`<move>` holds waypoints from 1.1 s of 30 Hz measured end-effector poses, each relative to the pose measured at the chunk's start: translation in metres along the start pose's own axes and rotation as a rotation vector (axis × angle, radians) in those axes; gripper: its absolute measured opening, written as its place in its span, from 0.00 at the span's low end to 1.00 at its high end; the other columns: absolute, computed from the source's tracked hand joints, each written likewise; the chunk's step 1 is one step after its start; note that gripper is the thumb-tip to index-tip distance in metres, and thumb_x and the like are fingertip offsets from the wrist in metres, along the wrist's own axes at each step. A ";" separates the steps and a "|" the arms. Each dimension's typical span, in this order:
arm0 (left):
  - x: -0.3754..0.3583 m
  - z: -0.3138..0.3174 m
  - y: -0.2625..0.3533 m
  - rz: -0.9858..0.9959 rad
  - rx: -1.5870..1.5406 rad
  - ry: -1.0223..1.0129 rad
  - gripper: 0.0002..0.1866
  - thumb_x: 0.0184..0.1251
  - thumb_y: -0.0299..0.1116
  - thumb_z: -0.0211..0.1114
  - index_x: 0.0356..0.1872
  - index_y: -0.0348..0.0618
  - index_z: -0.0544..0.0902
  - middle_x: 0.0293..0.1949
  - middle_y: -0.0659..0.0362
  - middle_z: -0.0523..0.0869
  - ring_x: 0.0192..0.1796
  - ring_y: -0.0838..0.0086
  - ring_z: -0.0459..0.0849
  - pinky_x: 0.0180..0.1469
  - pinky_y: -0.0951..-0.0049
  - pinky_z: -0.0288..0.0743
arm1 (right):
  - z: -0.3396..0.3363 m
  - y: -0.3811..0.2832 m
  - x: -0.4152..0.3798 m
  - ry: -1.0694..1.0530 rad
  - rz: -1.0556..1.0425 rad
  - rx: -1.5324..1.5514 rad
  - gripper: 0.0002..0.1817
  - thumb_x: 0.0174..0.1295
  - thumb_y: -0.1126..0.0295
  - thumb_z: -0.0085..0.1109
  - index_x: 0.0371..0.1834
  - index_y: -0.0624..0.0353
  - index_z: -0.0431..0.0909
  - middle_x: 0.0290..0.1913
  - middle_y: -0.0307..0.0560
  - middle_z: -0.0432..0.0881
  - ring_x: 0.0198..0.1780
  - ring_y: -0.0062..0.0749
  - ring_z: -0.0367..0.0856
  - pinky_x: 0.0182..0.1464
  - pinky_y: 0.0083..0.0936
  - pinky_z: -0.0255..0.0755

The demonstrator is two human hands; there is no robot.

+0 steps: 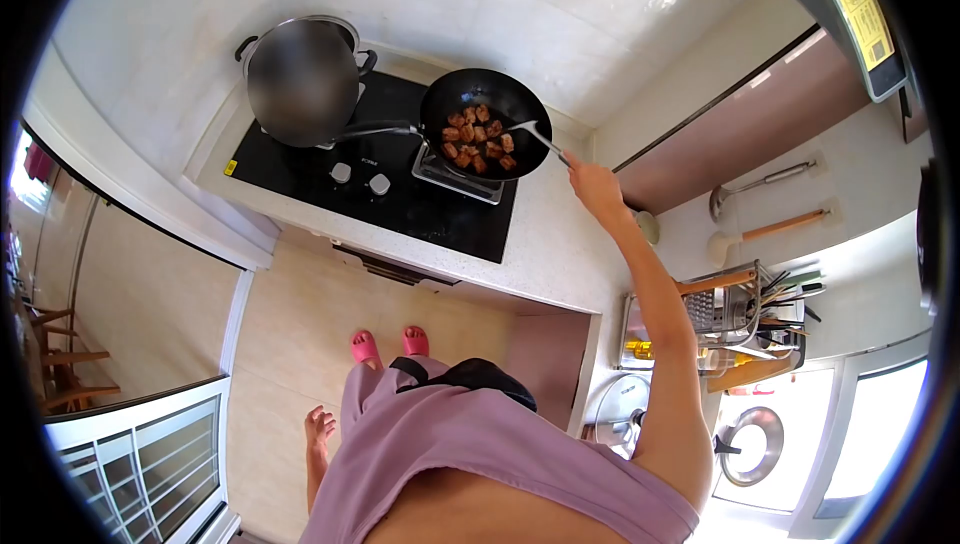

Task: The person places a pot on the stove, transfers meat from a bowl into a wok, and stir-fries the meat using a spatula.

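Observation:
My right hand (597, 189) is closed around the handle of a spatula (545, 142), my arm stretched out over the counter. The spatula's head reaches into a black wok (520, 96) and is by several browned chunks of meat (478, 134). The wok stands on the right burner (455, 180), its long handle (375, 130) pointing left. At my side, low on the left, hangs my left hand (320, 427), fingers loosely bent and apart, holding nothing.
A large two-handled pot (300, 84) stands on the left of the black stove (370, 206), beside two knobs (360, 178). Ladles (765, 184) hang on the right wall. A utensil rack (725, 309) and a lid (622, 402) are near my right arm.

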State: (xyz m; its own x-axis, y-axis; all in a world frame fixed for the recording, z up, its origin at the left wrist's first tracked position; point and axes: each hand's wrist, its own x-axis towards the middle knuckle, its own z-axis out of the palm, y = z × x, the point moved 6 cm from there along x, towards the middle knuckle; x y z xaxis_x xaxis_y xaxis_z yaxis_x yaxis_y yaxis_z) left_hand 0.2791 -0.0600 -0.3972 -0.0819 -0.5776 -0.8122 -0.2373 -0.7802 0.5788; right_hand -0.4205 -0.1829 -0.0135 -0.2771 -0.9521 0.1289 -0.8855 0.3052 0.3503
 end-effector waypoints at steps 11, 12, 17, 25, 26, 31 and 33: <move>-0.017 0.001 0.003 -0.047 -0.072 0.075 0.23 0.58 0.36 0.56 0.57 0.46 0.67 0.41 0.54 0.78 0.35 0.69 0.80 0.39 0.69 0.75 | -0.029 0.013 -0.005 0.027 -0.087 -0.117 0.26 0.57 0.70 0.50 0.62 0.45 0.65 0.16 0.44 0.74 0.18 0.36 0.76 0.20 0.30 0.71; -0.017 0.001 0.005 -0.044 -0.062 0.070 0.23 0.58 0.36 0.56 0.56 0.46 0.67 0.41 0.54 0.78 0.35 0.69 0.80 0.39 0.68 0.75 | -0.030 0.012 -0.004 0.035 -0.066 -0.091 0.28 0.56 0.71 0.49 0.63 0.45 0.63 0.16 0.43 0.73 0.17 0.36 0.75 0.20 0.29 0.71; -0.013 -0.001 0.005 0.003 -0.079 0.048 0.22 0.61 0.37 0.55 0.57 0.47 0.67 0.43 0.54 0.78 0.37 0.67 0.80 0.40 0.67 0.75 | -0.030 -0.014 0.004 -0.020 -0.172 -0.249 0.27 0.54 0.74 0.51 0.61 0.42 0.66 0.21 0.40 0.75 0.22 0.32 0.78 0.22 0.27 0.72; -0.001 0.000 -0.004 -0.040 -0.054 -0.002 0.22 0.62 0.37 0.54 0.57 0.46 0.66 0.42 0.55 0.78 0.37 0.69 0.79 0.40 0.67 0.75 | -0.029 -0.010 0.014 -0.067 -0.305 -0.344 0.30 0.54 0.74 0.51 0.63 0.44 0.63 0.25 0.41 0.75 0.25 0.31 0.79 0.23 0.24 0.72; -0.002 0.001 -0.005 -0.024 -0.052 -0.012 0.22 0.61 0.38 0.54 0.57 0.46 0.66 0.42 0.55 0.78 0.36 0.70 0.79 0.40 0.68 0.75 | -0.032 -0.006 0.012 -0.071 -0.300 -0.357 0.30 0.54 0.74 0.51 0.63 0.43 0.62 0.24 0.40 0.75 0.25 0.30 0.79 0.23 0.24 0.72; -0.005 0.006 -0.009 -0.040 -0.094 -0.021 0.24 0.59 0.38 0.56 0.57 0.46 0.66 0.41 0.55 0.78 0.35 0.70 0.79 0.39 0.70 0.74 | -0.033 0.008 0.008 -0.130 -0.251 -0.396 0.32 0.53 0.74 0.52 0.64 0.43 0.61 0.23 0.40 0.75 0.25 0.30 0.79 0.22 0.25 0.71; -0.003 0.007 -0.010 -0.060 -0.092 -0.028 0.25 0.58 0.38 0.57 0.57 0.45 0.66 0.40 0.55 0.78 0.35 0.70 0.79 0.38 0.71 0.73 | -0.022 0.013 0.005 -0.152 -0.258 -0.403 0.32 0.53 0.74 0.52 0.65 0.43 0.60 0.23 0.40 0.75 0.24 0.30 0.78 0.22 0.25 0.71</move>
State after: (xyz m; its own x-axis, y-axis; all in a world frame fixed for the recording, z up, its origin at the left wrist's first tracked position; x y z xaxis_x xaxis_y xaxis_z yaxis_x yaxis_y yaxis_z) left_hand 0.2748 -0.0490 -0.4010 -0.0978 -0.5231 -0.8467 -0.1524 -0.8328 0.5321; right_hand -0.4253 -0.1832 0.0121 -0.1453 -0.9801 -0.1352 -0.7266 0.0129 0.6870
